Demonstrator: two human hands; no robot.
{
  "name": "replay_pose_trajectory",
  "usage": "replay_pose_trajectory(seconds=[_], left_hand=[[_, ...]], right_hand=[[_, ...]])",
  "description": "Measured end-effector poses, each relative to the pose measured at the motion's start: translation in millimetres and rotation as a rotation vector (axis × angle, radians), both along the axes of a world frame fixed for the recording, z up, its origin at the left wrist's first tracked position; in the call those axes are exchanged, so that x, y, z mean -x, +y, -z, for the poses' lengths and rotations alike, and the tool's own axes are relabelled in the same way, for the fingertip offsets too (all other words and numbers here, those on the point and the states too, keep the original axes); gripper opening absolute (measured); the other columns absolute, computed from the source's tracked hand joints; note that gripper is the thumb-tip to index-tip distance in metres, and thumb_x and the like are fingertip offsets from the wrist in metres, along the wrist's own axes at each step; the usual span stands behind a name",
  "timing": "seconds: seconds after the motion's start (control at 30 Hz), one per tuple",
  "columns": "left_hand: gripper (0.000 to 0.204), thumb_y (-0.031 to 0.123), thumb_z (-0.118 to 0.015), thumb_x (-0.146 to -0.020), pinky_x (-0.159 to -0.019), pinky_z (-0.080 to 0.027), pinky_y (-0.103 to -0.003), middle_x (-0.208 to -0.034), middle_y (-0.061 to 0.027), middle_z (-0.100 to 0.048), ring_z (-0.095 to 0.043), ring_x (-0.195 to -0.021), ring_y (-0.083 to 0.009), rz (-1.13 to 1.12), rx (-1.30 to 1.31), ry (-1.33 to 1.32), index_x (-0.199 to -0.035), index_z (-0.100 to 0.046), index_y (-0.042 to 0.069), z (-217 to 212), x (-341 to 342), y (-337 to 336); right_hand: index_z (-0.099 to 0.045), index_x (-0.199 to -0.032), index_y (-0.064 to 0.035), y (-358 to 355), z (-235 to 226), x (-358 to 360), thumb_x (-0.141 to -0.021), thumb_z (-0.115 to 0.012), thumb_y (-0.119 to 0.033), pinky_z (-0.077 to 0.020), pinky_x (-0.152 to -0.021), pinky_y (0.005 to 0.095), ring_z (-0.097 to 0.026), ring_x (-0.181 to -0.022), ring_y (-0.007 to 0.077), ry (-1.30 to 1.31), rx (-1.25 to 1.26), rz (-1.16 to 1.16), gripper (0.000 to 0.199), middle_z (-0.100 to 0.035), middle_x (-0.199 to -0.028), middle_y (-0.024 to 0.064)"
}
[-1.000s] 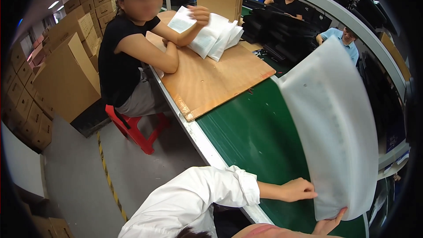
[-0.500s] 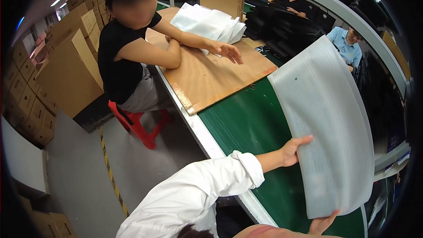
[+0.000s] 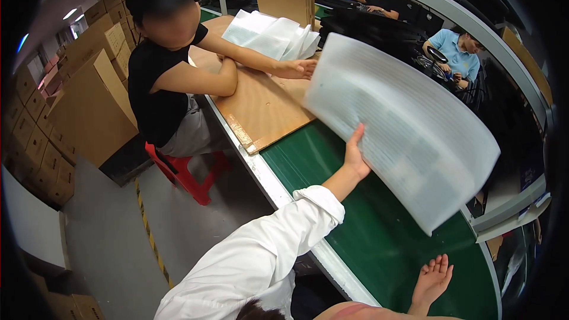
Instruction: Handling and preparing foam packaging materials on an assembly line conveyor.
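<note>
A long, flat, translucent white foam sleeve [image 3: 409, 127] is held up at a tilt above the green work surface. My left hand [image 3: 357, 157] grips its near edge, thumb on top and the other fingers hidden underneath. Some rectangular shape shows faintly through the foam; what it is I cannot make out. At the sleeve's far left end, a co-worker's hand [image 3: 301, 69] reaches its edge, and whether it grips there I cannot tell. Apart from the sleeve, my right hand [image 3: 434, 281] is palm up with fingers stretched out, holding nothing, over the green surface near the bottom.
A wooden board [image 3: 261, 115] lies on the green surface [image 3: 373, 231], with more white foam sleeves [image 3: 269, 34] at its back. The co-worker sits on a red stool [image 3: 195, 181] at the left. A grey metal frame [image 3: 521, 77] arches along the right; cardboard boxes [image 3: 41, 157] stand far left.
The foam sleeve has swung up and left toward the co-worker, carried by my left hand. My right hand has let go of its near end. The co-worker's hand now meets the far end.
</note>
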State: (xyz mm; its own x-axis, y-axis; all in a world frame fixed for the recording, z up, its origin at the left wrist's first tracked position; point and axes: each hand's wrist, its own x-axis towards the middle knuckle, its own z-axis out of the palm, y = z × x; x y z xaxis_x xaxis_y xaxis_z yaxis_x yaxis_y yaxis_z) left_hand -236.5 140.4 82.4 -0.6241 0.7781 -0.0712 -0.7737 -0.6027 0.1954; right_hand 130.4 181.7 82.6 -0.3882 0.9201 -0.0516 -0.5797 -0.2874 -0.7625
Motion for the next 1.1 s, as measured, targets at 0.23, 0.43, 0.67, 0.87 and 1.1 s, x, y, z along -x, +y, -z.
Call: replay_pose_trajectory(seconds=[0.23,0.43,0.67,0.87,1.1], left_hand=[[0.043,0.041,-0.062,-0.082,-0.086,-0.045,-0.034,-0.112,-0.0053,-0.061,-0.059,-0.098,-0.021,-0.184,0.013,-0.099,-0.112,-0.058,0.011,8,20,-3],[0.043,0.041,-0.062,-0.082,-0.086,-0.045,-0.034,-0.111,-0.005,-0.061,-0.058,-0.1,-0.0205,-0.2,0.057,-0.066,-0.112,-0.058,0.011,3,16,-4],[0.051,0.045,-0.061,-0.083,-0.089,-0.044,-0.033,-0.118,-0.0061,-0.058,-0.056,-0.105,-0.0199,-0.311,-0.027,-0.111,-0.119,-0.053,0.01,-9,35,-22],[0.063,0.051,-0.063,-0.08,-0.09,-0.044,-0.032,-0.121,-0.0074,-0.054,-0.054,-0.108,-0.0195,-0.339,0.051,-0.039,-0.123,-0.048,0.007,5,21,-4],[0.068,0.053,-0.065,-0.079,-0.093,-0.043,-0.031,-0.121,-0.0079,-0.053,-0.052,-0.11,-0.0195,-0.36,0.244,-0.078,-0.123,-0.045,0.006,25,18,10]], right_hand=[[-0.054,-0.1,-0.0061,-6,-3,10,-0.095,-0.043,-0.026,-0.0358,-0.058,0.021,-0.044,-0.068,0.0086,-0.02,0.024,0.033,0.023,-0.052,-0.086,0.0023],[-0.054,-0.097,-0.0066,-4,2,7,-0.095,-0.044,-0.025,-0.0354,-0.057,0.0209,-0.043,-0.066,0.0085,-0.012,0.04,0.001,0.021,-0.051,-0.083,0.002],[-0.053,-0.093,-0.0074,-3,5,6,-0.094,-0.045,-0.024,-0.0344,-0.057,0.0213,-0.042,-0.064,0.0088,-0.01,0.064,-0.015,0.019,-0.049,-0.079,0.0016],[-0.054,-0.09,-0.0087,-6,3,9,-0.093,-0.047,-0.024,-0.0334,-0.056,0.0212,-0.04,-0.061,0.0087,-0.005,0.077,-0.033,0.017,-0.049,-0.075,0.0007],[-0.054,-0.088,-0.0093,-9,1,9,-0.093,-0.047,-0.024,-0.0326,-0.055,0.0212,-0.039,-0.059,0.0085,0.003,0.08,-0.034,0.016,-0.048,-0.073,-0.0001]])
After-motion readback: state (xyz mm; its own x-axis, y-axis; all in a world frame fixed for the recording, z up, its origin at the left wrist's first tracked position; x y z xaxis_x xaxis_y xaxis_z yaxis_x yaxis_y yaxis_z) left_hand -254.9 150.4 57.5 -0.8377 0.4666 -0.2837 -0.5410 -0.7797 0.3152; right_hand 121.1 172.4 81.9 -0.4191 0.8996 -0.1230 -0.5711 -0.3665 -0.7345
